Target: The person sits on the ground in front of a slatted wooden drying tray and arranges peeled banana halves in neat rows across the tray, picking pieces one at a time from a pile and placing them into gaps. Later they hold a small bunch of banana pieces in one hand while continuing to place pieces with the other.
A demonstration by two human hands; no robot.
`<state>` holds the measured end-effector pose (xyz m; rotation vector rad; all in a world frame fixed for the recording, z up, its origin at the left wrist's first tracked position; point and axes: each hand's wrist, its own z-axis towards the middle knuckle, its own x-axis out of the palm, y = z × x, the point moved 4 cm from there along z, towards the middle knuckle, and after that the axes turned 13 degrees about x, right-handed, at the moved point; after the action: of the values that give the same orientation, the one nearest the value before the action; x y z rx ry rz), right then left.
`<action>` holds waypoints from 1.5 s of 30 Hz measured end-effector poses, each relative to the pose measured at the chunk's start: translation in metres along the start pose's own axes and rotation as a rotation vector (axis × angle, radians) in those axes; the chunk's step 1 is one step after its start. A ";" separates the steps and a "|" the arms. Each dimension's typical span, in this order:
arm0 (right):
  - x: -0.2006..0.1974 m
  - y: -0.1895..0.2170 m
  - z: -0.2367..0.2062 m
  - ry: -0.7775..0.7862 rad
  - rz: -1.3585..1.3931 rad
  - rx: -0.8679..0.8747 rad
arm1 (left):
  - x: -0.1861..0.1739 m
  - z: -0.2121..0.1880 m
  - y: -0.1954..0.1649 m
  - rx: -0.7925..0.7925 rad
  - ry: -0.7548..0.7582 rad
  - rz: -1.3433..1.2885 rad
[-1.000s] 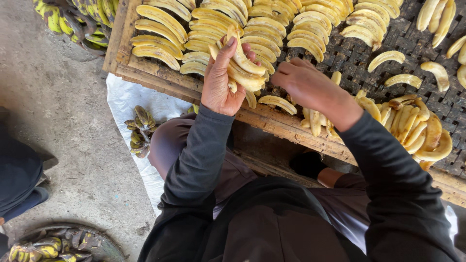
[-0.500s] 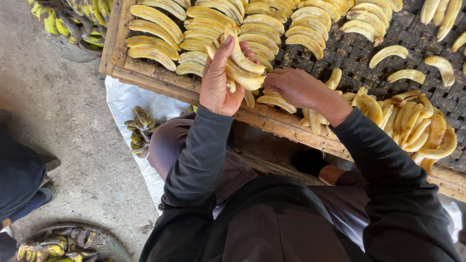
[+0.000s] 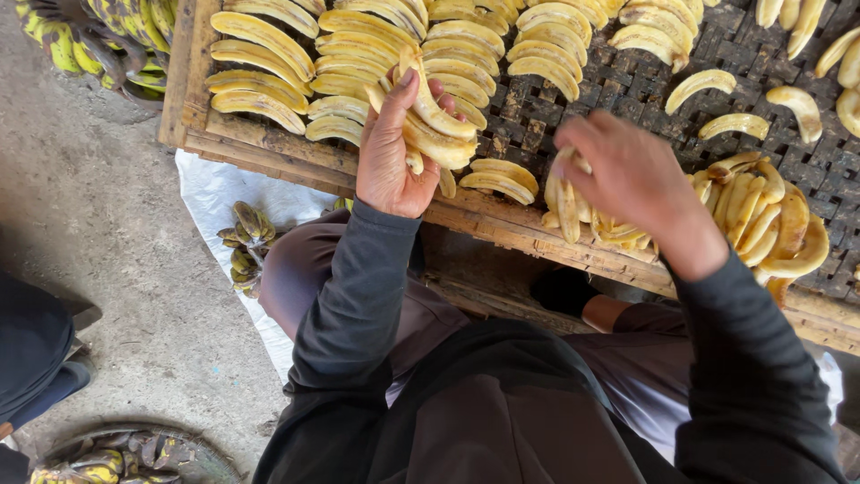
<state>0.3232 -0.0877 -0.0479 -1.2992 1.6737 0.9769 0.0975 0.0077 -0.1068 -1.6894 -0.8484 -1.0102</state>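
The left hand (image 3: 391, 148) had its grip clamped around a bunch of peeled banana slices (image 3: 436, 125), held just above the woven drying rack (image 3: 627, 85). To its right, the right hand (image 3: 627, 175) had its grip closed over a heap of slices (image 3: 582, 211) at the rack's wooden edge (image 3: 502, 224).

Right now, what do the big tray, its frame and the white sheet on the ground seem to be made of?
The tray bed looks like dark woven strips, perhaps bamboo: a crossed lattice with gaps shows between the peeled bananas. Its frame looks like rough, unpainted wood, pale and weathered with visible grain. The white sheet looks like thin plastic or woven sacking; creases show, but the weave cannot be told.
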 end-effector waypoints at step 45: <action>0.023 0.022 0.060 0.038 0.348 -0.084 | -0.007 0.006 0.010 0.020 -0.022 0.018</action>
<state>0.3054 -0.0374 -0.0898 -1.1044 1.9476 1.2413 0.1048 0.0095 -0.1175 -1.6917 -0.8532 -0.9694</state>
